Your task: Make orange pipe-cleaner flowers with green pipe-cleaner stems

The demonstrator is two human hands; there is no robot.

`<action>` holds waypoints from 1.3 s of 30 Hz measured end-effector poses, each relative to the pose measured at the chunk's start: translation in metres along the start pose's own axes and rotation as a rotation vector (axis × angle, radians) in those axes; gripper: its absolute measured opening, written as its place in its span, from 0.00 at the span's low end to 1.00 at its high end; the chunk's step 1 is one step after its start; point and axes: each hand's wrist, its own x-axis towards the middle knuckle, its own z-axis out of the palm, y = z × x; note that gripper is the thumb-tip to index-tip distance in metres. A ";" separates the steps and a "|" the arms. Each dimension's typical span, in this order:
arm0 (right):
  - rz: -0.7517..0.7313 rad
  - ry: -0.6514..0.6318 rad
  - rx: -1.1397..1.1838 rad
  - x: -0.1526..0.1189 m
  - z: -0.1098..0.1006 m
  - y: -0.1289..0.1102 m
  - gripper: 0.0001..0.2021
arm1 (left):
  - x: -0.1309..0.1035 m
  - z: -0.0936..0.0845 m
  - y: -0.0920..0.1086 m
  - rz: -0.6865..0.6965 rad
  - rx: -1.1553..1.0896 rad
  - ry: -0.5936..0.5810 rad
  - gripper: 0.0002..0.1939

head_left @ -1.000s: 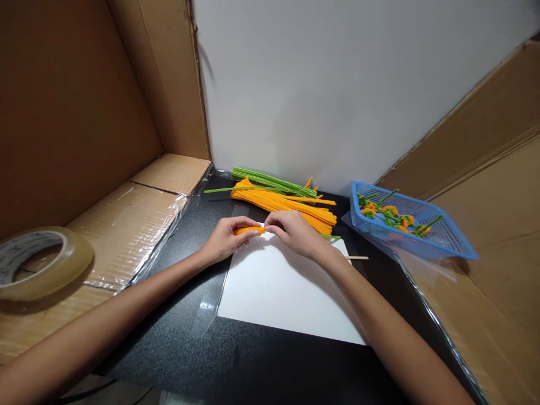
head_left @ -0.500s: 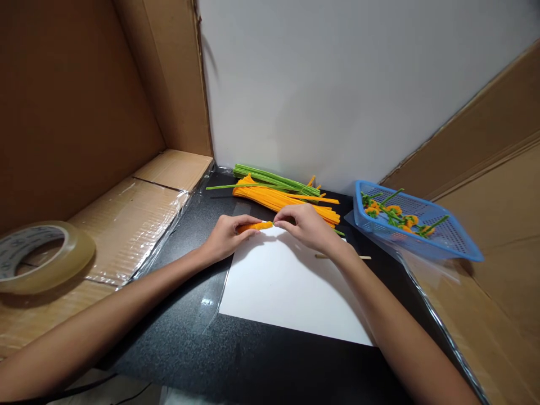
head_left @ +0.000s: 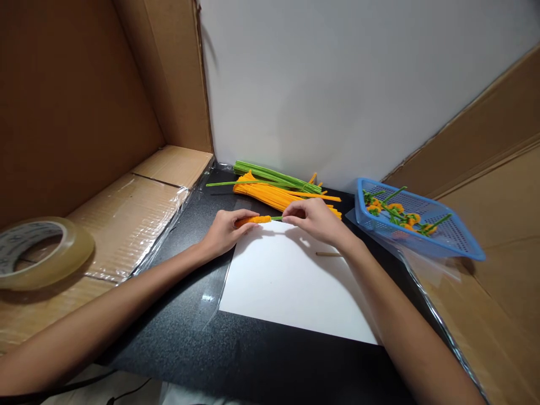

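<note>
Left hand point(head_left: 223, 230) is pinching the orange coil point(head_left: 254, 220), a short twisted pipe-cleaner piece, fingers closed around its left end. Right hand point(head_left: 317, 221) is pinching the thin green stem point(head_left: 277, 218) sticking out of the coil's right end, fingertips together on it. Coil and stem are being held level, just above the far edge of the white paper sheet point(head_left: 291, 287), between the two hands. Whether the coil is touching the paper, cannot tell.

Paper is lying on the black tabletop point(head_left: 181, 337). A small wooden stick point(head_left: 329, 254) is lying on the paper, partly hidden under the right wrist. Behind the hands a pile of orange pipe cleaners point(head_left: 278, 195) is lying flat, with a bundle of green pipe cleaners point(head_left: 270, 174) right behind it against the white wall point(head_left: 337, 84). Blue basket point(head_left: 447, 244) is sitting tilted to the right of the right hand, resting on the cardboard edge, holding finished orange-and-green flowers point(head_left: 399, 215). Roll of clear tape point(head_left: 40, 253) is lying far left on the cardboard flap point(head_left: 135, 208), well apart from the hands. Clear plastic film is covering the cardboard by the tabletop's left edge
</note>
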 end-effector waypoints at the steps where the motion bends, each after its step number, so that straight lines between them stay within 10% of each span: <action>1: -0.005 0.008 -0.004 0.000 -0.002 0.001 0.06 | 0.000 0.000 0.000 0.003 -0.001 -0.007 0.15; 39: 0.048 0.055 0.331 0.007 0.003 0.018 0.12 | 0.001 0.000 -0.002 0.065 -0.177 0.103 0.14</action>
